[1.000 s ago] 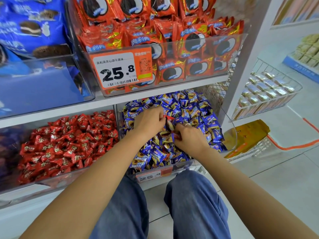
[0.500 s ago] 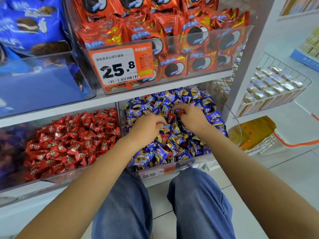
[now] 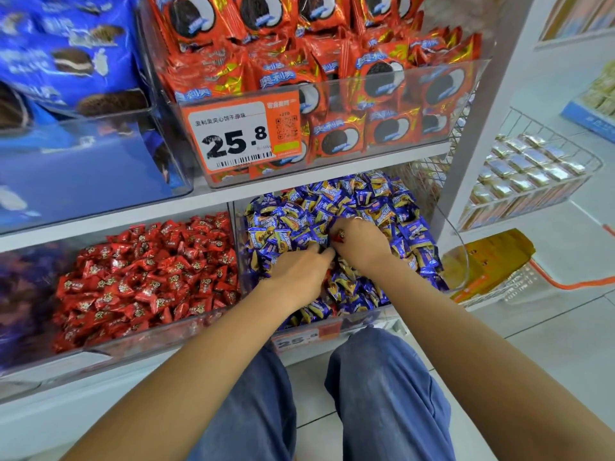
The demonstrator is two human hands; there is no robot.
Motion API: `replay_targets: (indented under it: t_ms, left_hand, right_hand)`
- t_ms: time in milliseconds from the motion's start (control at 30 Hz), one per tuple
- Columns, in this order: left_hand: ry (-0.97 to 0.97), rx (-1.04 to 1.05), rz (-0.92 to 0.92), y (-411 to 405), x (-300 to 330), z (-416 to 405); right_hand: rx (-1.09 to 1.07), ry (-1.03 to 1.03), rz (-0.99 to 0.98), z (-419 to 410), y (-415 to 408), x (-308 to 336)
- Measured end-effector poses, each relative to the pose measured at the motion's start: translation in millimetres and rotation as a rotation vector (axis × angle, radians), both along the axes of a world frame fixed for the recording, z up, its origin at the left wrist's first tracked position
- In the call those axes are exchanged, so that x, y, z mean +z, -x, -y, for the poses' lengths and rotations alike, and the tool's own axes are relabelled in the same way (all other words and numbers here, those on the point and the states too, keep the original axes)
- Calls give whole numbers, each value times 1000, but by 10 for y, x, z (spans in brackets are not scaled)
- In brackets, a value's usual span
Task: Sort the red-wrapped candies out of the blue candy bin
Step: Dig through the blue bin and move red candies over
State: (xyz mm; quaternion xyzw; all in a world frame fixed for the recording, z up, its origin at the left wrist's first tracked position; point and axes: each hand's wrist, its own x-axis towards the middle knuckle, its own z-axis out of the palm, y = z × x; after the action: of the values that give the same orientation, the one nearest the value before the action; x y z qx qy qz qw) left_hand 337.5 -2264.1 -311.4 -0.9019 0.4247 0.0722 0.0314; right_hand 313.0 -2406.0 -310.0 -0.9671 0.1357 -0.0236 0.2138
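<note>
One red-wrapped candy (image 3: pixel 340 235) sitting pinched in right hand (image 3: pixel 361 242), mid blue candy bin (image 3: pixel 336 327); left hand (image 3: pixel 299 272) curling alongside, grip unclear; red bin (image 3: pixel 139 344) lying leftward.

White shop shelving (image 3: pixel 213 197), two tiers in view, with clear plastic bins (image 3: pixel 332 84) along each. Upper tier: blue snack packs (image 3: pixel 66 54) at left, orange-red cookie packs (image 3: pixel 382 78) at centre behind an orange price tag (image 3: pixel 244 134) reading 25.8. White upright post (image 3: pixel 479 121) at the right end of the shelving. Beyond it, a wire basket (image 3: pixel 532 181) of silvery packets, and lower down a yellow bag (image 3: pixel 489 257) on a wire rack. Pale tiled floor (image 3: pixel 549 344) with grey joints, crossed by an orange line (image 3: pixel 575 284). Bright, even lighting throughout. More white shelves (image 3: pixel 579 31) at far right, blurred.
</note>
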Motion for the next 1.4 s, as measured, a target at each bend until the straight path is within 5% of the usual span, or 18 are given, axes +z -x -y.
replay_targets:
  t_ms: [200, 333, 667, 867, 1400]
  left_hand:
    - [171, -23, 19, 49, -126, -140]
    - [120, -3, 65, 61, -149, -134]
    - [360, 220, 74, -55, 139, -281]
    - [205, 211, 9, -59, 105, -328]
    - [-167, 148, 28, -60, 134, 16]
  right_hand:
    - [-143, -385, 222, 159, 226, 30]
    - [-154, -516, 223, 262, 423, 138]
    - [29, -412, -11, 36, 482, 144]
    - [294, -72, -167, -194, 295, -40]
    - [217, 260, -281, -317, 258, -155]
